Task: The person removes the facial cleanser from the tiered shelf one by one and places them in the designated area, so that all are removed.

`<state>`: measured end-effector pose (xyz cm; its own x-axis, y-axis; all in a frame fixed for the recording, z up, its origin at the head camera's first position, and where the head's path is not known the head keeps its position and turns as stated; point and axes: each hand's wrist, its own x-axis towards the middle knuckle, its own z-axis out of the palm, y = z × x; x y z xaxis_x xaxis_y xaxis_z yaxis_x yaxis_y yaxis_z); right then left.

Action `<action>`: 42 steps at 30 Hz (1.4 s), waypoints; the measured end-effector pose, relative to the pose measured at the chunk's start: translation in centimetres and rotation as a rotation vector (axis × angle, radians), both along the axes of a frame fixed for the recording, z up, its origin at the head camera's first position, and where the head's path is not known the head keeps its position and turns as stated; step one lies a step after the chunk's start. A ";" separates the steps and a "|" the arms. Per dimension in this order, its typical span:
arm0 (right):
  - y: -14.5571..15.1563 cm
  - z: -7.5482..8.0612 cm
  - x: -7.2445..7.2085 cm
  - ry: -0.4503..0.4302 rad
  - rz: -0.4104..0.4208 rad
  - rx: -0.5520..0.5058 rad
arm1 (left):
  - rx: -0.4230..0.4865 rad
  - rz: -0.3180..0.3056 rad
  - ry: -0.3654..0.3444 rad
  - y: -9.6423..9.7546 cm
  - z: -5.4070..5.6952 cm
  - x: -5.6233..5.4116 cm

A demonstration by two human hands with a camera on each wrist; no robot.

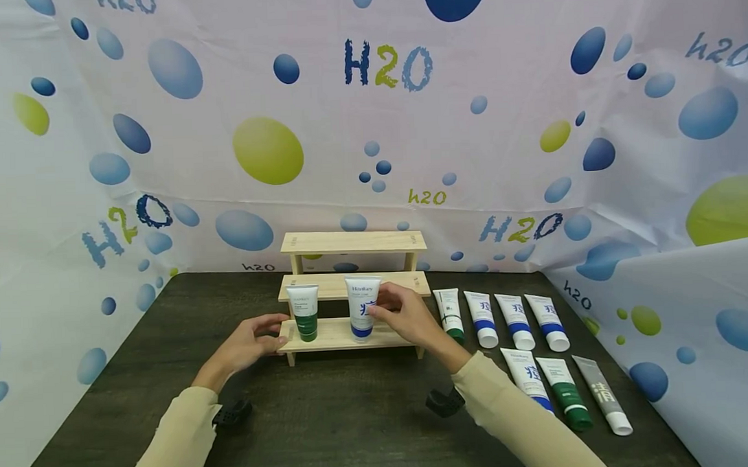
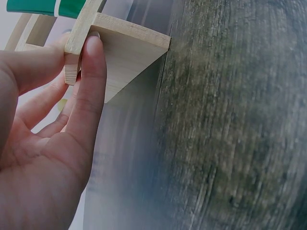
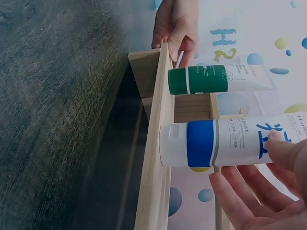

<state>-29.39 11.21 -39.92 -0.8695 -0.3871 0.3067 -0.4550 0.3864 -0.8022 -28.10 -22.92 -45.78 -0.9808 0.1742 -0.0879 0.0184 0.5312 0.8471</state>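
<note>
A wooden tiered rack (image 1: pixel 353 242) stands on the dark table. My left hand (image 1: pixel 247 346) pinches the left end of its lowest shelf, thumb above and a finger beneath, as the left wrist view shows. On that shelf a white and green tube (image 1: pixel 305 311) stands upright on its cap, close to the left hand. To its right, my right hand (image 1: pixel 408 315) holds a white and blue tube (image 1: pixel 359 303) upright by its side. In the right wrist view this tube's cap (image 3: pixel 173 145) meets the shelf board.
Several tubes lie on the table right of the rack, in two rows. The back row has a white and green tube (image 1: pixel 449 312) and white and blue ones (image 1: pixel 515 319). A grey tube (image 1: pixel 602 394) lies at the front right. Behind hangs a patterned curtain (image 1: pixel 358 124).
</note>
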 end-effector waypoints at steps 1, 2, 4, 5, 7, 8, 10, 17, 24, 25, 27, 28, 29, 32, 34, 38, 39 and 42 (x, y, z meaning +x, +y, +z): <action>0.0 0.0 0.1 0.002 0.002 -0.004 | -0.005 0.003 0.000 0.0 0.0 0.0; 0.0 0.0 0.1 0.005 0.006 -0.010 | -0.001 0.012 -0.006 0.1 0.0 0.0; 0.0 -0.1 0.2 0.008 0.020 -0.025 | -0.009 0.005 -0.001 0.1 -0.1 0.0; 0.0 -0.1 0.2 0.007 0.026 -0.031 | -0.007 0.005 -0.002 0.1 -0.1 0.0; 0.1 -0.1 0.3 -0.001 0.035 -0.045 | -0.003 0.005 -0.004 0.1 0.0 0.0; 0.2 -0.1 0.3 -0.003 0.038 -0.050 | -0.003 0.001 -0.002 0.1 0.0 0.0; 0.3 0.0 0.4 -0.017 0.037 -0.058 | -0.008 0.000 0.003 0.1 0.0 0.0; 0.9 0.5 0.5 -0.058 0.034 -0.082 | -0.006 -0.002 0.010 0.1 -0.1 0.2; 1.8 1.0 0.9 -0.081 0.037 -0.084 | 0.003 -0.012 0.015 0.3 -0.1 0.4; 1.9 1.1 0.9 -0.084 0.037 -0.081 | 0.002 -0.007 0.013 0.3 -0.1 0.4; 2.2 1.1 1.0 -0.094 0.031 -0.075 | 0.000 0.008 0.008 0.3 -0.1 0.4; 2.3 1.2 1.0 -0.092 0.032 -0.069 | -0.001 0.008 0.006 0.3 -0.1 0.3; 2.4 1.2 1.1 -0.092 0.028 -0.063 | -0.011 0.004 0.011 0.3 -0.1 0.3; 2.8 1.3 1.2 -0.090 0.016 -0.044 | -0.015 0.014 0.011 0.2 -0.1 0.2; 3.0 1.3 1.2 -0.084 0.014 -0.036 | -0.023 0.008 0.017 0.2 -0.1 0.2; 3.6 1.4 1.3 -0.075 0.021 -0.030 | -0.018 0.002 0.018 0.3 -0.1 0.3; 3.7 1.5 1.3 -0.073 0.024 -0.032 | -0.018 -0.001 0.020 0.3 -0.1 0.4; 4.1 1.6 1.3 -0.074 0.025 -0.027 | -0.019 -0.004 0.024 0.3 0.0 0.4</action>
